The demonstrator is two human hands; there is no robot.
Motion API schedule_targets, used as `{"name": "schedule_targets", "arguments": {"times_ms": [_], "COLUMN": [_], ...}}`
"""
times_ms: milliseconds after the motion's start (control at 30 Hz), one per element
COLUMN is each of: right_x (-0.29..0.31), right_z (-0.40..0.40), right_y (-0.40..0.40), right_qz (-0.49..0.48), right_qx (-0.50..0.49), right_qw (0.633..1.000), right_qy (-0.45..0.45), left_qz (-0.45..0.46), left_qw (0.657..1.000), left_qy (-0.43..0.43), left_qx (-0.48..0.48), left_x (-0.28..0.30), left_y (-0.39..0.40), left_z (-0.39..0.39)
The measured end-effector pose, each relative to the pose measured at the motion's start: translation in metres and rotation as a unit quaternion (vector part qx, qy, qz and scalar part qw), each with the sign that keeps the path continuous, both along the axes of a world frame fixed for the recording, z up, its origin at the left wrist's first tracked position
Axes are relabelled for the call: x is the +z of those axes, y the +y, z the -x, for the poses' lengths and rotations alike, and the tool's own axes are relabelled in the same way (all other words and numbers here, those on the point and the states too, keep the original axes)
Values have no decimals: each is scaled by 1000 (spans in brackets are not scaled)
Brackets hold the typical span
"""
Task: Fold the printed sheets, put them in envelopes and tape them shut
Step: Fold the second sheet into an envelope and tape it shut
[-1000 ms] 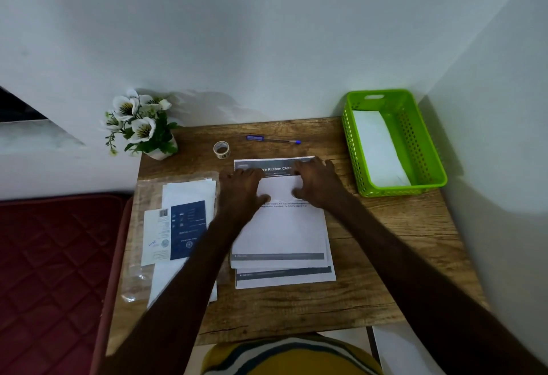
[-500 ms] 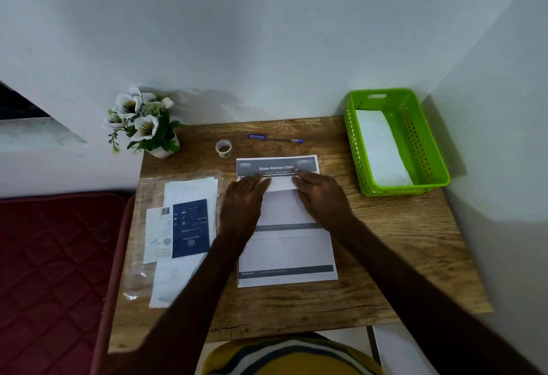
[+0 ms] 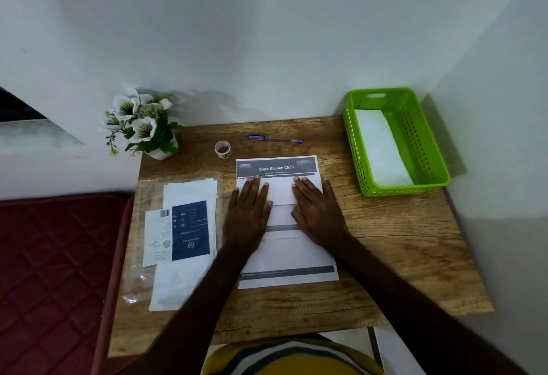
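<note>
Both hands lie flat, fingers straight and spread a little, pressing on a folded sheet in the middle of the wooden table; the left hand covers its left part and the right hand its right part, with a strip of white paper showing between them. The folded sheet rests on a stack of printed sheets whose dark header, reading "Store Kitchen Cloth", shows just beyond the fingertips and whose dark footer band shows near the table's front edge. To the left of the stack lies a clear plastic pack of envelopes with a dark blue label. Beyond the stack, toward the wall, stand a small roll of tape and, to its right, a blue pen. A pot of white flowers sits at the far left corner, and a green basket with a white envelope lying inside it stands at the far right corner
</note>
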State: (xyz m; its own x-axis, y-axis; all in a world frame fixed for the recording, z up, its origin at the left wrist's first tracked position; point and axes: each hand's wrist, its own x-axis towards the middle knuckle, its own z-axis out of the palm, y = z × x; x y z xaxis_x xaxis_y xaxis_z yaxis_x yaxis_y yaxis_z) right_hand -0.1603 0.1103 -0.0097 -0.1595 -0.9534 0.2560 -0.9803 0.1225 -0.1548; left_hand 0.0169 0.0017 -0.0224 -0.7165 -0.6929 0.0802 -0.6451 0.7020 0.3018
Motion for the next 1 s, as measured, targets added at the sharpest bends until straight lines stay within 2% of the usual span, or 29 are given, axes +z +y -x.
{"name": "schedule_targets", "arguments": {"times_ms": [133,367,633,800,1000], "right_x": [0,-4,-8,-4,12], "right_z": [-12,-38,-9,7,19], "right_y": [-13,-32,-15,1,-11], "right_qz": [-2,-101,-127,-134,-176], "right_qx": [0,7,-45,-88,-84], "right_qw": [1000,994,989,985,976], "right_qy": [-4,-39,-59,-62,-93], "left_qz": [14,2,-31,-44,-69], "left_qw": [1000,1000,999,998,997], "left_qy": [5,12,-24,-22,16], "left_qx": [8,14,26,26,34], "left_x": [-1,1,0,2,17], "left_y": [1,4,2,3,-6], "left_z": [2,3,2,4,6]}}
